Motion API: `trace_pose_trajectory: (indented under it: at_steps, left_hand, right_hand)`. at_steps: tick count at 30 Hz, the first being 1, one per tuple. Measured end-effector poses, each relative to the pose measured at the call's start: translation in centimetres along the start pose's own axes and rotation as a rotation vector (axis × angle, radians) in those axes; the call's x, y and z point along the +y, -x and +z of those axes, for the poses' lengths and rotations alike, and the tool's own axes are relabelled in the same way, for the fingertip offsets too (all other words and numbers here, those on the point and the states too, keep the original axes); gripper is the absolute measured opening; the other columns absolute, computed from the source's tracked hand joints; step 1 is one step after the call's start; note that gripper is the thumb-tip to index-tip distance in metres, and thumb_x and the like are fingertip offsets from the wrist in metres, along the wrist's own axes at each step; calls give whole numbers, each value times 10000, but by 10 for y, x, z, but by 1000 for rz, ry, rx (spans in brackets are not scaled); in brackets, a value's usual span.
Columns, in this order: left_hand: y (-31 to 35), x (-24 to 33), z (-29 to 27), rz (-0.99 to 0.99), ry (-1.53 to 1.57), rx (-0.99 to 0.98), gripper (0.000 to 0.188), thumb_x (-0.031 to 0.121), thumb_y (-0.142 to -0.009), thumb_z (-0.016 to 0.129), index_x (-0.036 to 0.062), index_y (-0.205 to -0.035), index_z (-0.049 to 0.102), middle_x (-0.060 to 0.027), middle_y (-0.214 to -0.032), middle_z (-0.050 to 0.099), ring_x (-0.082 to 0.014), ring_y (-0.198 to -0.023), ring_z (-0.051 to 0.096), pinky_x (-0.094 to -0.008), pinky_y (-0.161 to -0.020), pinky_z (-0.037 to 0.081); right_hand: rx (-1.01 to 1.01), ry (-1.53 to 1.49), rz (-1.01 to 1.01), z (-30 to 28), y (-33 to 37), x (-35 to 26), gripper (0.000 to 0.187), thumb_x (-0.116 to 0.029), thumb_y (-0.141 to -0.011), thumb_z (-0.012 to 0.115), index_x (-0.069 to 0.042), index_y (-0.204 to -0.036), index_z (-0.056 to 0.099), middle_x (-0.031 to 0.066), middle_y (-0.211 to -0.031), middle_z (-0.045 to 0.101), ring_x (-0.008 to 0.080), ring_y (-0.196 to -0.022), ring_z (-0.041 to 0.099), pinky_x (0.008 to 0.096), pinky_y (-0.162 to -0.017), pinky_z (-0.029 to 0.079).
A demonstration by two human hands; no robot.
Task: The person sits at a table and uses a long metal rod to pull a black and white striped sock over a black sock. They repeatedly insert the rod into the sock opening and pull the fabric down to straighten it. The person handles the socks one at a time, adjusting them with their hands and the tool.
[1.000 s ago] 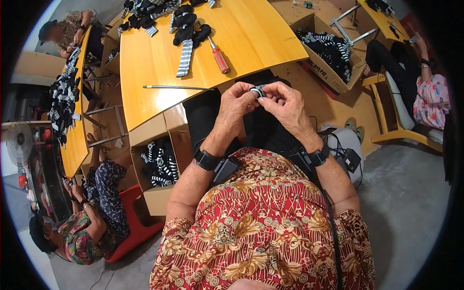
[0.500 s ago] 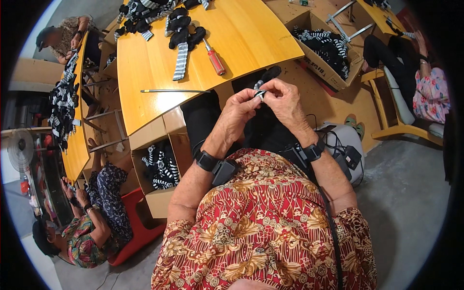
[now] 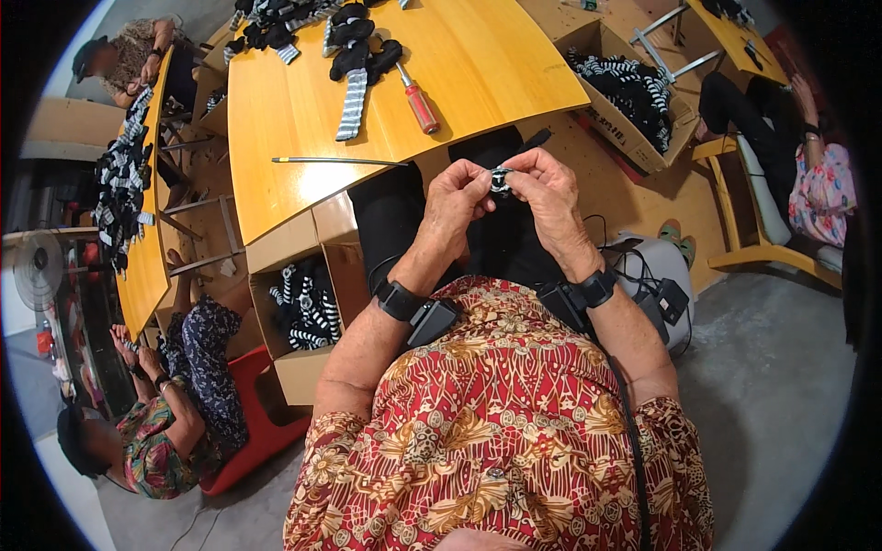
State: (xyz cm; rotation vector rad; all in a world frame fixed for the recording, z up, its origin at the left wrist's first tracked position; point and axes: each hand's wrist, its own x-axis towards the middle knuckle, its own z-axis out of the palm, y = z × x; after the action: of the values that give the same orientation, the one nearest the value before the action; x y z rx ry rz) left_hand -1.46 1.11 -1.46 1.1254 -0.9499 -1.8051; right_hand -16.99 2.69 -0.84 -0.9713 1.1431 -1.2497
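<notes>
Both hands are pinched on one small striped piece (image 3: 499,180), left hand (image 3: 457,204) beside right hand (image 3: 549,197); it is best kept taut between fingertips, worked in small turns.

Both hands drifted slightly up-frame: left hand (image 3: 457,200) and right hand (image 3: 549,188) now at upper centre, nearer the table edge (image 3: 432,156), pinching the small striped piece (image 3: 500,180) with fingertips closer together.

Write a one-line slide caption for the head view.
Both hands, left hand and right hand, pinch a small striped piece beside a wooden table.
</notes>
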Motion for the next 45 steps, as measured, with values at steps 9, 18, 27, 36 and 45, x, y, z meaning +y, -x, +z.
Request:
trace_pose_trajectory:
  at_steps: [9, 18, 27, 36, 45]
  left_hand:
    - [-2, -5, -3, -60, 334, -11, 71, 140, -954, 575, 91, -903, 566, 33, -745, 548, -57, -577, 465, -181, -516, 353]
    - [1, -11, 2, -50, 533, -3, 50, 138, -963, 565, 89, -966, 553, 41, -775, 545, -37, -552, 412, -177, -514, 349]
    - [1, -1, -2, 2, 467, -224, 79, 147, -942, 604, 85, -955, 556, 37, -776, 550, -43, -547, 403, -183, -503, 308]
    - [0, 0, -4, 58, 279, 71, 68, 81, -924, 600, 95, -959, 544, 29, -783, 552, -39, -580, 462, -157, -513, 362]
    - [4, -2, 0, 7, 508, -197, 75, 112, -941, 598, 86, -985, 544, 27, -763, 541, -44, -527, 417, -178, -508, 352]
  right_hand:
    - [-120, 65, 8, -4, -8, -17, 130, -22, -825, 637, -9, -952, 610, -3, -844, 624, 75, -786, 588, 220, -726, 483]
    - [39, 620, -170, 11, -2, -16, 144, -20, -807, 624, -12, -951, 624, 109, -786, 647, 142, -719, 634, 275, -636, 516]
    - [-4, -33, 16, -3, -4, -10, 85, -27, -853, 623, -17, -937, 625, 6, -842, 640, 63, -755, 589, 208, -713, 483]
    - [-168, -199, 63, 2, -13, -4, 140, -54, -852, 652, -31, -979, 598, 14, -861, 635, 55, -758, 566, 201, -639, 450]
    - [6, -48, 12, 1, -11, -4, 123, -27, -843, 626, -28, -955, 577, 15, -856, 629, 55, -734, 556, 197, -625, 449]
